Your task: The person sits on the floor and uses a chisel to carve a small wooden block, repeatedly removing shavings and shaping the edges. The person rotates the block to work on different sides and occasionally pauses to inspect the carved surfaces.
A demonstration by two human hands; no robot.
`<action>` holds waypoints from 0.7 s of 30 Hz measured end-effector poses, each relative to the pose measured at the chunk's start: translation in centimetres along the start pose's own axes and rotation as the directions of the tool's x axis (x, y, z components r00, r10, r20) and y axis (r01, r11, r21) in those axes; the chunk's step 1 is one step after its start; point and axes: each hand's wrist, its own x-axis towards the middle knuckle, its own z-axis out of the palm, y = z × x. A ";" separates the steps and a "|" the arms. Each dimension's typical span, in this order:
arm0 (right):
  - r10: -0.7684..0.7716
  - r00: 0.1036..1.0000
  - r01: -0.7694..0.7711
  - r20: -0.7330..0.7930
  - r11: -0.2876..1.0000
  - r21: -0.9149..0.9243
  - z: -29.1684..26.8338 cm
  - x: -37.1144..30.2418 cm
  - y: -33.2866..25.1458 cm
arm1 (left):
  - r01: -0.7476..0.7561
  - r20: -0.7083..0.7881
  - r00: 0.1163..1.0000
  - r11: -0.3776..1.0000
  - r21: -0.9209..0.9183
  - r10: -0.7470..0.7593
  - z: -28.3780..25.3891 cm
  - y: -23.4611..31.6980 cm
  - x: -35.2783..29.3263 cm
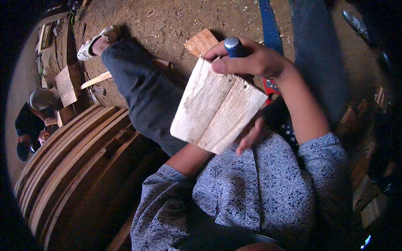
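Note:
In front of my torso I hold a pale wooden piece [217, 104], tapered, with a seam or crack running down its face and small dark holes near its edges. My right hand [259, 58] grips its top edge with thumb and fingers. That same hand also holds a chisel [235, 47], of which the blue handle with a round metal cap shows; its blade is hidden. Behind the wood passes my left forearm, and the fingers of my left hand [251, 136] curl out past the right edge. Most of that hand is covered by the wood.
Curved wooden boards [79, 146] are stacked at the left. Beyond them a person [35, 121] crouches, handling wood. On the dirt floor lie a reddish wood block [202, 42], a blue flat strip [270, 27] and shavings. A red object [271, 86] sits beside my right wrist.

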 end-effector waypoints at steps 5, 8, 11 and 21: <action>-0.084 0.963 0.085 -0.257 0.996 -0.004 -2.1 -0.2 1.9 | -0.324 -0.275 0.840 0.839 0.436 0.468 -2.6 5.9 0.2; 0.073 0.889 -0.051 -0.452 0.997 0.061 -1.7 0.1 2.3 | -0.360 -0.166 0.601 0.450 0.817 0.782 -2.4 7.2 -0.6; 0.189 0.781 -0.145 -0.596 0.982 0.121 -2.3 1.3 7.1 | -0.081 0.391 0.642 -0.449 0.890 0.660 -1.9 6.6 1.4; 0.092 0.837 -0.018 -0.540 0.990 0.141 2.7 1.0 8.4 | -0.316 0.594 0.689 -0.567 0.761 0.414 -3.0 9.4 6.6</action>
